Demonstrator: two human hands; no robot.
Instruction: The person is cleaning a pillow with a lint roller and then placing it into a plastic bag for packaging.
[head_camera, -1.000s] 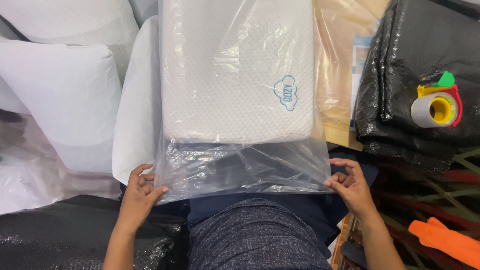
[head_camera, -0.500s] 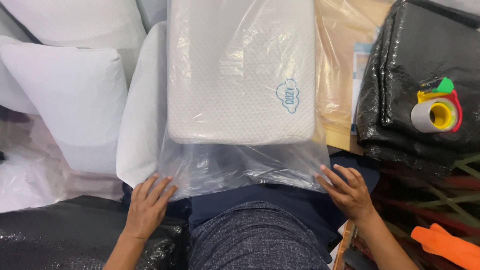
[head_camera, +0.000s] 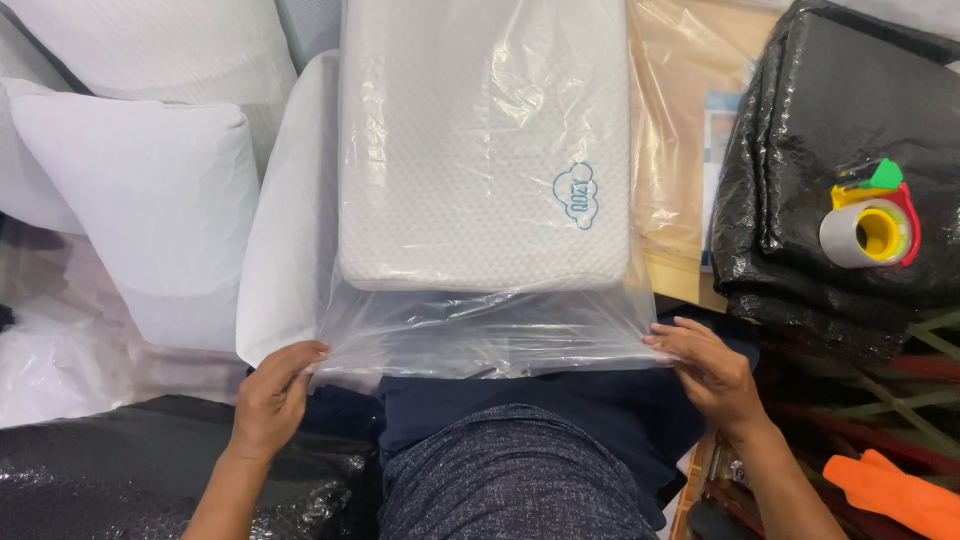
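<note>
Two hands held the open end of a clear bag (head_camera: 480, 335) with a white pillow (head_camera: 480, 140) inside it.

Head view. The pillow lay flat and lengthwise, its far end running out at the top edge of the frame and its near end stopping short of the bag's mouth. The empty near strip of bag overhung the person's lap. The left hand (head_camera: 272, 395) pinched the bag's near left corner, thumb on top and fingers curled beneath the film. The right hand (head_camera: 712, 372) rested on the near right corner with fingers extended along the film; whether it pinched or only pressed could not be told. Both hands were just short of the pillow's near end, one at each corner, touching only the film.

Handling, as a judgement: the pillow looked soft, light and bulky, likely to sag if lifted by one end; the film looked thin, slippery and easily stretched, so the corners of the mouth offered the surest hold.

Surroundings: a loose pillow (head_camera: 150, 210) lay at the left, black wrap (head_camera: 840, 120) with a tape roll (head_camera: 868, 228) on it at the right, and an orange tool (head_camera: 895, 492) at the lower right corner.
</note>
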